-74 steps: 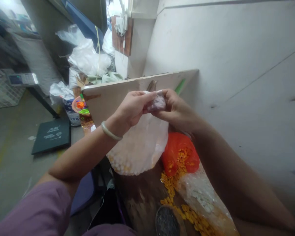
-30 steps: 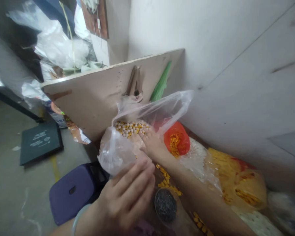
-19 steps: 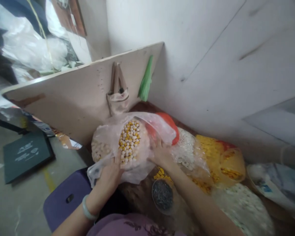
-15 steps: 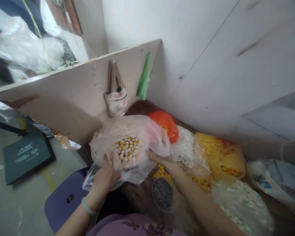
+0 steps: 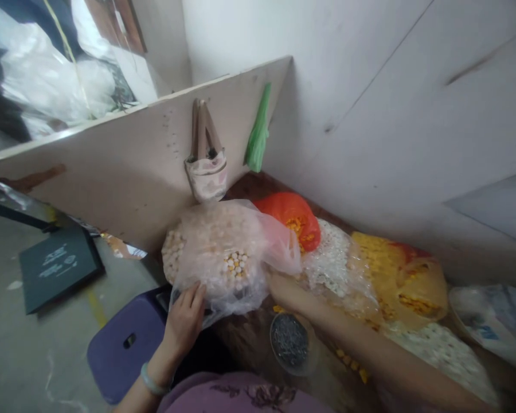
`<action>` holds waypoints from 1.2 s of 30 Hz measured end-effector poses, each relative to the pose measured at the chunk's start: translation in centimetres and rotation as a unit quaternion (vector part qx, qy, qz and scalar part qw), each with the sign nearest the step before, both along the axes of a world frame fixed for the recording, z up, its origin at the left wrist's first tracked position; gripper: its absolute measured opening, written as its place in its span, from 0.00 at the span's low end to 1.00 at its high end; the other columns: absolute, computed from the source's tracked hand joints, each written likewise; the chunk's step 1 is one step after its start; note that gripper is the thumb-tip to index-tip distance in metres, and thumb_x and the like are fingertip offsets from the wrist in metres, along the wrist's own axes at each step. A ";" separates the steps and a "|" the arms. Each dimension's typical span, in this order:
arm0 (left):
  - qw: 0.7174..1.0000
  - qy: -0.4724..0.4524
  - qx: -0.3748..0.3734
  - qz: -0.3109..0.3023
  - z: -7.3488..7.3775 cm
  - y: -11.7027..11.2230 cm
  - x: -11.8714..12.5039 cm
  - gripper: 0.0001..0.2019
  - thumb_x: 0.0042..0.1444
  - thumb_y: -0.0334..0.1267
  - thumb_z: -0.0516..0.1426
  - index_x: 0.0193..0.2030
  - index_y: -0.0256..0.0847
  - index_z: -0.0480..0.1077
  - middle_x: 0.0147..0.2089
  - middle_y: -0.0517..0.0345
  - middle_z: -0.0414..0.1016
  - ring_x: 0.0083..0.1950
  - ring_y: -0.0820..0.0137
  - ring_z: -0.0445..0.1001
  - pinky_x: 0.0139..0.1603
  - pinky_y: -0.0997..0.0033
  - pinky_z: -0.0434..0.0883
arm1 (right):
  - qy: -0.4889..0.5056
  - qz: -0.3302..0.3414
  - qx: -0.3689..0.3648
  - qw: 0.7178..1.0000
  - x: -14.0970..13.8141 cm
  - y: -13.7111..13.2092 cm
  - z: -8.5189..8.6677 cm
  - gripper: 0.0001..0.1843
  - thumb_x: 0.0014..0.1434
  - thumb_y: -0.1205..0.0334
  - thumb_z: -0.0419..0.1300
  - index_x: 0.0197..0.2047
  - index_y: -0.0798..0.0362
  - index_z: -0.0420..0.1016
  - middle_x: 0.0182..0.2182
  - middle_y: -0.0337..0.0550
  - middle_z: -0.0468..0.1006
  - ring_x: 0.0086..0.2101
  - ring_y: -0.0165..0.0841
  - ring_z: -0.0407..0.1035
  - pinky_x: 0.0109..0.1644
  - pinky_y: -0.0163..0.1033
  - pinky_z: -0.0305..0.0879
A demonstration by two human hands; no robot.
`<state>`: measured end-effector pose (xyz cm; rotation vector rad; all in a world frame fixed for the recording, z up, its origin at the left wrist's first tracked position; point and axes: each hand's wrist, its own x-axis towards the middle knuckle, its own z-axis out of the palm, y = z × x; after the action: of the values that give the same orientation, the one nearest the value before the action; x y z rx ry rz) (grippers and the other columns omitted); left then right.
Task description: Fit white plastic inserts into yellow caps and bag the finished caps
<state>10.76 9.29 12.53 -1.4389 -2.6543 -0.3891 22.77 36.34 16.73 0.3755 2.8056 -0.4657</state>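
Observation:
A clear plastic bag (image 5: pixel 215 229) full of small white-and-yellow round pieces (image 5: pixel 236 265) lies in front of me. My left hand (image 5: pixel 187 315) is at its near left edge, fingers close together and bent over the film. At the bag's right side, my right hand (image 5: pixel 275 282) reaches under or behind the plastic; its fingers are hidden, so I cannot see what they hold. Below my right forearm stands a clear tub (image 5: pixel 289 343) of thin, grey metallic-looking pieces. Some small yellow pieces (image 5: pixel 352 364) lie loose on the brown surface beside it.
An orange-red bag (image 5: pixel 290 209), a bag of white pieces (image 5: pixel 333 249) and a yellow bag (image 5: pixel 380 264) line the wall side. A purple stool (image 5: pixel 120 350) is at left. A fabric pouch (image 5: pixel 207 175) and green bag (image 5: pixel 258 140) hang on the upright board (image 5: pixel 124 172).
The plastic film now covers more of the white-and-yellow pieces. My left fingers have drawn together at the bag's edge, and my right hand has gone further out of sight behind the plastic.

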 end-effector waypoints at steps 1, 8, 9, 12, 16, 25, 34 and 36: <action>0.999 0.013 0.034 -0.024 0.4 0.5 0.2 0.16 0.63 0.28 0.49 0.52 0.39 0.74 0.52 0.45 0.79 0.51 0.61 0.78 0.54 0.62 0.75 | -0.031 0.045 -0.048 0.997 0.2 -0.5 0.9 0.33 0.55 0.55 0.67 0.63 0.53 0.69 0.61 0.53 0.69 0.58 0.44 0.67 0.61 0.45 0.63; 0.996 -0.034 -0.034 -0.077 2.1 4.0 0.7 0.24 0.59 0.37 0.57 0.63 0.46 0.68 0.68 0.46 0.64 0.69 0.47 0.60 0.63 0.40 0.63 | 0.074 0.023 -0.284 0.956 -4.8 5.6 6.3 0.24 0.66 0.54 0.51 0.63 0.48 0.67 0.60 0.47 0.71 0.60 0.38 0.65 0.63 0.49 0.61; 0.995 -0.043 -0.058 -0.063 2.2 4.3 0.5 0.28 0.58 0.40 0.59 0.66 0.47 0.64 0.71 0.44 0.59 0.70 0.44 0.58 0.64 0.35 0.60 | 0.108 -0.022 -0.271 0.956 -6.1 6.9 6.0 0.22 0.66 0.54 0.51 0.61 0.50 0.69 0.58 0.48 0.73 0.57 0.37 0.67 0.61 0.48 0.64; 0.994 -0.050 -0.100 -0.016 2.0 5.1 -0.5 0.37 0.56 0.45 0.60 0.71 0.42 0.55 0.74 0.39 0.51 0.71 0.39 0.54 0.65 0.27 0.51 | 0.163 -0.106 -0.245 0.950 -9.7 9.4 3.3 0.17 0.67 0.58 0.48 0.53 0.55 0.70 0.50 0.50 0.77 0.48 0.33 0.72 0.53 0.43 0.69; 0.994 -0.040 -0.098 0.022 0.5 5.9 -2.5 0.43 0.55 0.50 0.61 0.73 0.38 0.50 0.73 0.36 0.52 0.74 0.37 0.44 0.66 0.25 0.43 | 0.198 -0.146 -0.200 0.949 -13.6 9.9 -2.2 0.12 0.66 0.60 0.50 0.48 0.56 0.70 0.44 0.47 0.77 0.43 0.33 0.70 0.50 0.41 0.67; 0.997 -0.027 -0.069 -0.020 -5.4 4.9 -5.5 0.41 0.54 0.50 0.61 0.70 0.33 0.54 0.70 0.33 0.57 0.70 0.38 0.54 0.65 0.31 0.55 | 0.228 -0.111 -0.121 0.960 -14.4 9.3 -8.8 0.09 0.63 0.65 0.51 0.35 0.55 0.72 0.30 0.42 0.76 0.29 0.31 0.66 0.36 0.35 0.63; 0.957 0.135 0.127 -0.223 -4.3 4.1 -0.1 0.20 0.65 0.42 0.52 0.59 0.33 0.67 0.58 0.39 0.74 0.60 0.53 0.73 0.58 0.50 0.73 | 0.170 0.159 0.191 0.954 -6.7 3.3 -6.5 0.12 0.63 0.62 0.56 0.37 0.54 0.80 0.45 0.52 0.79 0.51 0.46 0.64 0.54 0.50 0.55; 0.926 0.155 0.212 -0.270 -4.4 2.6 2.2 0.17 0.64 0.37 0.55 0.57 0.31 0.69 0.57 0.40 0.76 0.60 0.54 0.73 0.58 0.53 0.73 | 0.123 0.116 0.250 0.953 -5.0 2.5 -7.3 0.13 0.65 0.64 0.54 0.40 0.54 0.81 0.48 0.52 0.79 0.52 0.47 0.64 0.53 0.52 0.56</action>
<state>12.98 11.92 8.09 -1.8612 -1.7587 -0.6621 17.79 38.79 9.43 0.0787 3.1352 0.2786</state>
